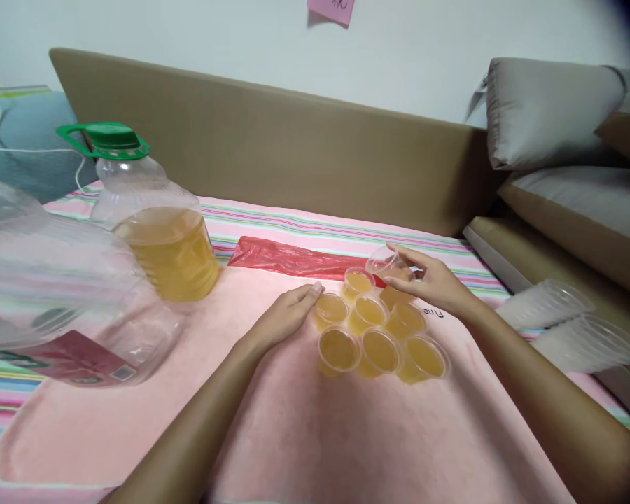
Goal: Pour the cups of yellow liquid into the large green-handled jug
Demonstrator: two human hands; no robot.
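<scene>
On pink towel (294, 420), behind filled cups (381, 350): observed right hand (435, 287) pinched on tilted clear lid (386, 264); left hand (288, 311) open, fingertips touching leftmost cup (330, 309). Judged lid light, flimsy, slick; best gripped at rim. Expect cups to spill easily.

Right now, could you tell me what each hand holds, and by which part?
The right hand pinches a clear lid by its edge, above the cups. The left hand holds nothing; its fingertips touch one cup.
</scene>
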